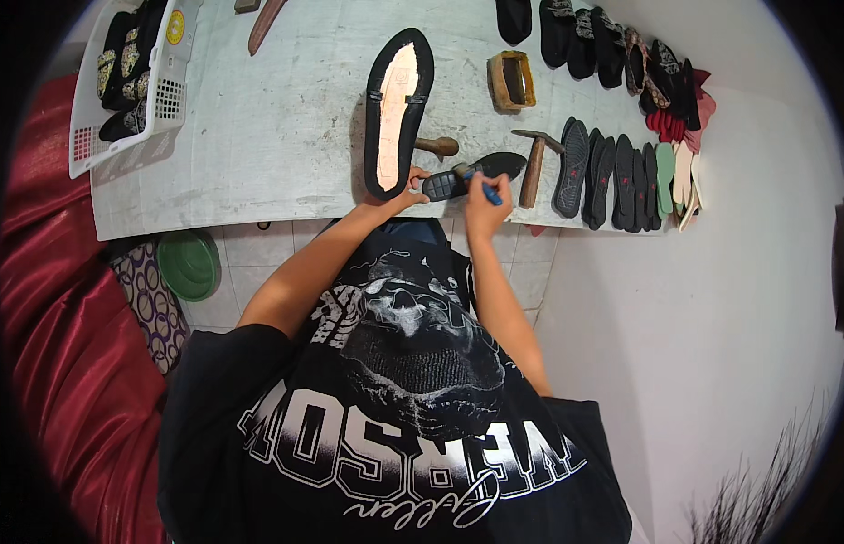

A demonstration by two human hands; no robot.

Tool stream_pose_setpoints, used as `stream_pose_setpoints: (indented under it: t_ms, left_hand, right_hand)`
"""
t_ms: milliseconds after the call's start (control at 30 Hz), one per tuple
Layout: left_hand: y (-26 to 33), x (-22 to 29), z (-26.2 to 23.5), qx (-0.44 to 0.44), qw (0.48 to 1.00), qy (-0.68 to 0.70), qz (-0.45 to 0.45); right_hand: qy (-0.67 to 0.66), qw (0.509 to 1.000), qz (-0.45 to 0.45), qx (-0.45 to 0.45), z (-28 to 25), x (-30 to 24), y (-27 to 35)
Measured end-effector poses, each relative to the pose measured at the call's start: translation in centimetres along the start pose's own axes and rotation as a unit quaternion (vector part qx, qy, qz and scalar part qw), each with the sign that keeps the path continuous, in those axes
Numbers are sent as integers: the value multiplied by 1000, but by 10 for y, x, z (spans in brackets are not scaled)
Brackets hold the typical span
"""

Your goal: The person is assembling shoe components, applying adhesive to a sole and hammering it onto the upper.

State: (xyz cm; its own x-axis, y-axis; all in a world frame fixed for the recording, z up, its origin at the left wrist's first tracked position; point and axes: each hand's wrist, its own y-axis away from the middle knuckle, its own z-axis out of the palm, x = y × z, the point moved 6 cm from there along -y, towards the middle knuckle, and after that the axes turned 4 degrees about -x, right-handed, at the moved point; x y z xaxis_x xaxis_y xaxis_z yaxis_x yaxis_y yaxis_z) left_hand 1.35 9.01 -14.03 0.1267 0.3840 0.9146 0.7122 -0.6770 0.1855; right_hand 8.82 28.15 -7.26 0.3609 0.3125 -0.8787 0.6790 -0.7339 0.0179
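Observation:
Near the table's front edge, a black shoe sole [445,188] lies with its blocky heel toward my left hand [409,195]. The fingers of that hand close on the heel end. My right hand [488,208] grips a blue-handled brush [494,194], its head touching the middle of the sole. Just beyond my left hand stands an upturned black shoe [375,145], its pale underside [397,100] facing up. A rounded brown wooden knob [445,146] sticks out beside the shoe; the rest of it is hidden.
A hammer [532,172] lies right of the sole, beside a row of black soles [623,181]. Farther back stand a yellowish open container [513,82] and several dark shoes [609,50]. A white basket [168,100] with shoes occupies the table's left; a green basin [188,265] sits below.

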Motion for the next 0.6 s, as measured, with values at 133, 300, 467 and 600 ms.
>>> stream_pose_setpoints:
  t_ms: [133, 300, 467, 600]
  left_hand:
    - [2, -10, 3, 21, 999, 24, 18]
    - [2, -10, 4, 11, 1000, 27, -12]
    - [-1, -2, -1, -5, 999, 16, -28]
    - [-1, -5, 1, -6, 1000, 4, -29]
  right_hand:
    - [-108, 988, 96, -54, 14, -9, 26]
    - [-151, 987, 51, 25, -20, 6, -33]
    - [0, 1000, -4, 16, -21, -4, -30]
    - [91, 993, -76, -28, 1, -24, 14]
